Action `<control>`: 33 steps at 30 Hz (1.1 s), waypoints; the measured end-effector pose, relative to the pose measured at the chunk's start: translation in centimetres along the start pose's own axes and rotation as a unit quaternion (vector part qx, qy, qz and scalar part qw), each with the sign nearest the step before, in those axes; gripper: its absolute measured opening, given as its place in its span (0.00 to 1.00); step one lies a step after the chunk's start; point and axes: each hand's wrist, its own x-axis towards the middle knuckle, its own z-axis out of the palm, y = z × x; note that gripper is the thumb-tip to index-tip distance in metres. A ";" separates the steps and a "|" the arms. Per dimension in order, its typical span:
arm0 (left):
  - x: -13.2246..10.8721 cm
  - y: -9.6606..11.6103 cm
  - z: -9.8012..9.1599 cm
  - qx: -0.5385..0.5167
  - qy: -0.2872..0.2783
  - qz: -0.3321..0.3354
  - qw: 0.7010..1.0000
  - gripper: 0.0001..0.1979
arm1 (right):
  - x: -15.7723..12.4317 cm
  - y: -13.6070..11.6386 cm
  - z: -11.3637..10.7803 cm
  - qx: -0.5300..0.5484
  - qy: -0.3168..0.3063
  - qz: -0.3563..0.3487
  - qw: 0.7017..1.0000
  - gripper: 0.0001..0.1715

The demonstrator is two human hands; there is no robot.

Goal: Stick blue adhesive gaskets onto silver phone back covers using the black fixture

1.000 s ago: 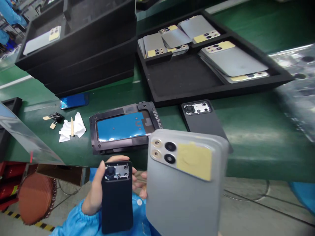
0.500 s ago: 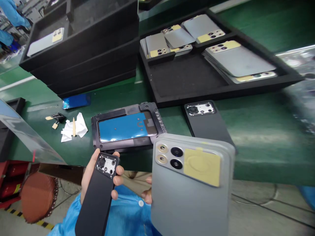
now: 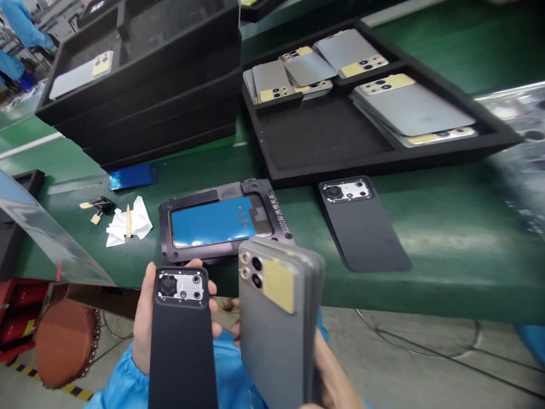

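Note:
My left hand (image 3: pixel 145 318) is closed around a black phone back cover (image 3: pixel 181 346), held upright with its camera plate at the top. In my right hand (image 3: pixel 330 369) is a stack of grey phone back covers (image 3: pixel 272 335), tilted so its layered edges show. The front one has round lens openings and a yellow film patch. Just beyond both hands lies a dark metal fixture (image 3: pixel 168 247) with a blue-filmed phone panel (image 3: pixel 213 224) set in it. Another black phone back cover (image 3: pixel 366 233) rests on the table to the right.
A black divided tray (image 3: pixel 315 139) at the back holds several grey covers (image 3: pixel 426 105). Stacked black trays (image 3: pixel 162 108) stand at the back left. White tissue (image 3: pixel 142 218), a black clip (image 3: pixel 102 203) and a blue sheet (image 3: pixel 131 176) lie on the green table (image 3: pixel 447 255).
The grey stack has moved left and turned, exposing its side and my right hand behind it. The black cover in my left hand has swung more upright and faces me more squarely.

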 end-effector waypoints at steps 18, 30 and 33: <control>-0.6 -2.7 -1.5 0.345 0.131 0.281 0.886 0.38 | 2.0 -0.9 4.1 -0.212 -0.037 0.002 0.977 0.48; -0.2 -1.4 -0.4 0.176 0.145 0.230 0.946 0.33 | 0.7 -0.9 2.5 0.002 -0.018 -0.014 1.000 0.44; -0.3 0.0 0.2 0.088 0.151 0.165 0.971 0.27 | -0.2 -0.6 1.3 0.032 -0.026 -0.013 0.999 0.49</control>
